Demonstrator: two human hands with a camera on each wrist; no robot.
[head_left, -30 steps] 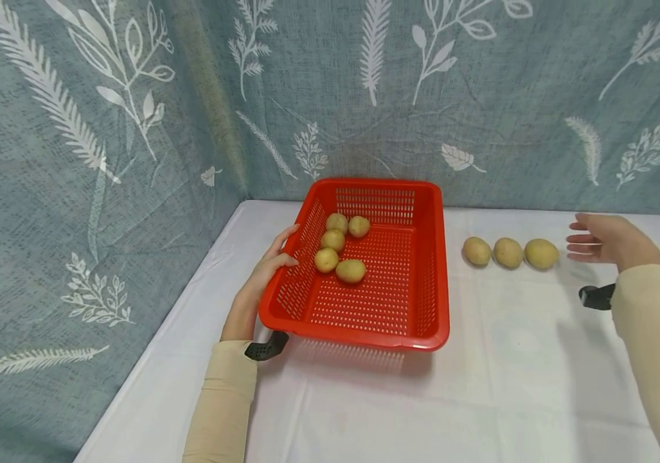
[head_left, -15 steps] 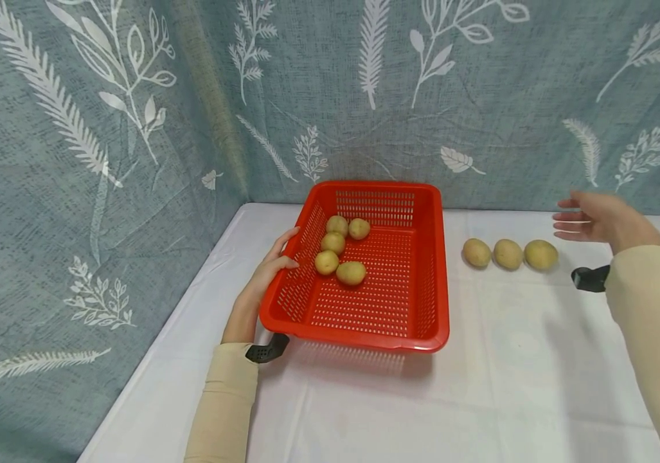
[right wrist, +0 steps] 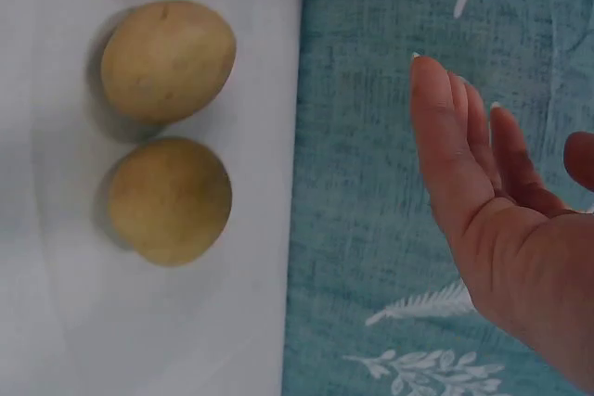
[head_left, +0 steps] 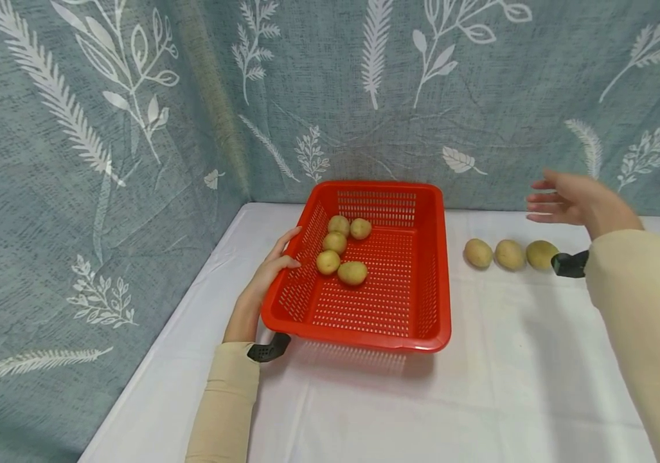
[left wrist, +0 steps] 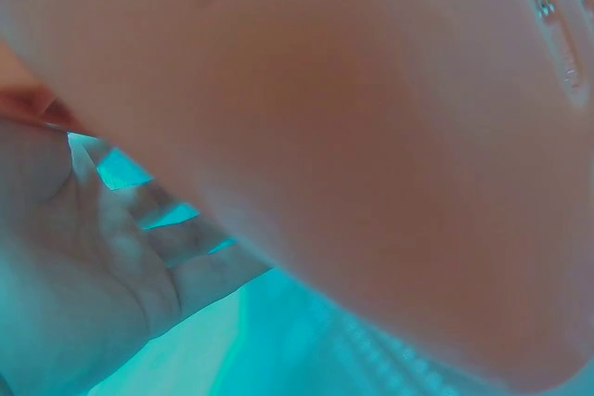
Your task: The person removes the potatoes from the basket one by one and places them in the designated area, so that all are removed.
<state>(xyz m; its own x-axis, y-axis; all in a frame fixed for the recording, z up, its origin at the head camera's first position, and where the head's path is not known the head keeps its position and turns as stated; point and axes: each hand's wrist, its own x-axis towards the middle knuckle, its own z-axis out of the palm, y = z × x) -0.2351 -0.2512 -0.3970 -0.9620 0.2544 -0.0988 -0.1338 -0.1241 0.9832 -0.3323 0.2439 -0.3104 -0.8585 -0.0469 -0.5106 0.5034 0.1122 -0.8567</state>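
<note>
A red plastic basket (head_left: pixel 358 342) with slotted walls stands mid-table, several potatoes (head_left: pixel 353 273) lying in its left half. My left hand (head_left: pixel 264 270) holds the basket's left rim, thumb over the edge. The left wrist view has the basket wall (left wrist: pixel 371 183) filling most of it, partly hiding the left hand (left wrist: pixel 93 275). Three potatoes sit in a row right of the basket, among them the middle potato (head_left: pixel 509 255) and the right-hand potato (head_left: pixel 540 255). Above and behind that row my right hand (head_left: pixel 581 202) hovers, fingers extended, holding nothing; the right wrist view shows this hand (right wrist: pixel 501 201) apart from the potatoes.
A white cloth (head_left: pixel 480 399) covers the table. Blue-green curtains (head_left: pixel 335 77) with white leaf prints hang behind it and along the left side. Dark wrist devices, including the right one (head_left: pixel 570 264), sit under both wrists.
My right hand has moved up and left, from beside the right-hand potato to above and behind the row. The left hand and the basket stay in place.
</note>
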